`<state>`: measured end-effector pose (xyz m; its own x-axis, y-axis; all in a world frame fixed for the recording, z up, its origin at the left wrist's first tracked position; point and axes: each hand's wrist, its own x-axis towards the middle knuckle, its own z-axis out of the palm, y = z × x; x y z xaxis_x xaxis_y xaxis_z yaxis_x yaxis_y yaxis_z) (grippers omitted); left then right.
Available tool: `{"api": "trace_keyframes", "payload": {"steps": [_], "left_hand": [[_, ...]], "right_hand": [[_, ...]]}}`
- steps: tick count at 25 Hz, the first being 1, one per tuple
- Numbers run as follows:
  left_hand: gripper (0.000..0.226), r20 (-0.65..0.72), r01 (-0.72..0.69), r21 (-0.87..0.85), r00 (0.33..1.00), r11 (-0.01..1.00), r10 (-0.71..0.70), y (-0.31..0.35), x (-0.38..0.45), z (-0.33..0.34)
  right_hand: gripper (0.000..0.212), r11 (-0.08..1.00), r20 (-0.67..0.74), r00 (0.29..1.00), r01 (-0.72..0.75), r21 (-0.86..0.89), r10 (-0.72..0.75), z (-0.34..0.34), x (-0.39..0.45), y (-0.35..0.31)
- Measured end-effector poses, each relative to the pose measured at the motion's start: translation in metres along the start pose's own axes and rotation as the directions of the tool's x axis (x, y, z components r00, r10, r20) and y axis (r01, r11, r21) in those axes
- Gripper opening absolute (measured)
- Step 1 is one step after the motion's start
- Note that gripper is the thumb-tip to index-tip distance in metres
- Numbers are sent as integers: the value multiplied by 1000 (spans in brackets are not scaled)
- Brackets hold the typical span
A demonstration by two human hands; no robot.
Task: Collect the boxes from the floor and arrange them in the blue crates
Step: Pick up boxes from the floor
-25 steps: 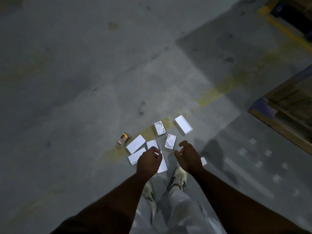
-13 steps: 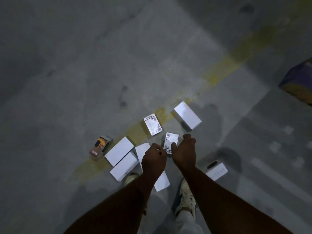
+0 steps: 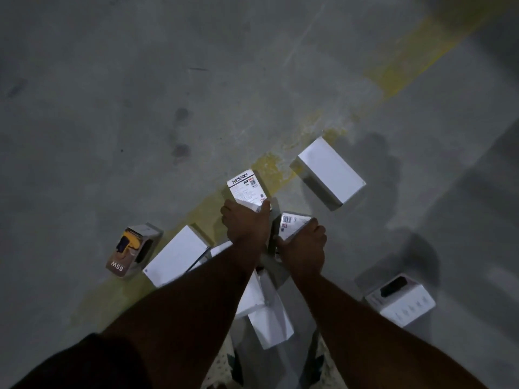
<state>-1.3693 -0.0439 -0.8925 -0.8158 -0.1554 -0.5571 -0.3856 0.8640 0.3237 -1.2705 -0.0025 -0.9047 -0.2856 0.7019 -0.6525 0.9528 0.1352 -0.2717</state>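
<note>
Several small boxes lie scattered on the grey floor around a worn yellow line. My left hand (image 3: 247,224) reaches onto the near end of a white Portronics box (image 3: 245,187), thumb on one side and fingers on the other. My right hand (image 3: 306,245) grips a barcode-labelled box (image 3: 290,224) and holds it tilted off the floor. Close by lie a larger white box (image 3: 328,171), a plain white box (image 3: 175,255), a brown and yellow 65W box (image 3: 130,252), and white boxes (image 3: 266,315) partly hidden under my arms. No blue crate is in view.
Another white box with a black picture (image 3: 400,301) sits to the right of my right arm. My shoes (image 3: 222,366) show at the bottom edge. Bare concrete floor (image 3: 140,94) stretches to the left and far side.
The view has dropped closer to the floor. My right hand has taken hold of the barcode-labelled box and tipped it up. My left hand moved forward onto the Portronics box.
</note>
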Motion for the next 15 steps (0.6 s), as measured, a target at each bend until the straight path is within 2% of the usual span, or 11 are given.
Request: {"api": "trace_keyframes", "payload": {"steps": [3,6,9,15], "left_hand": [[111,-19,36,-33,999,999,-36,9,18,16],[120,15,69,-49,998,996,-68,11,31,30],[121,55,84,-26,995,996,-83,9,39,37],[111,87,-20,20,996,1000,18,0,30,40]], "right_hand": [[117,997,12,998,-61,57,60,13,14,0],[122,986,46,994,-100,133,94,17,23,1],[123,978,43,993,-115,173,109,15,28,2],[123,975,-31,997,-68,214,76,6,39,-3]]}}
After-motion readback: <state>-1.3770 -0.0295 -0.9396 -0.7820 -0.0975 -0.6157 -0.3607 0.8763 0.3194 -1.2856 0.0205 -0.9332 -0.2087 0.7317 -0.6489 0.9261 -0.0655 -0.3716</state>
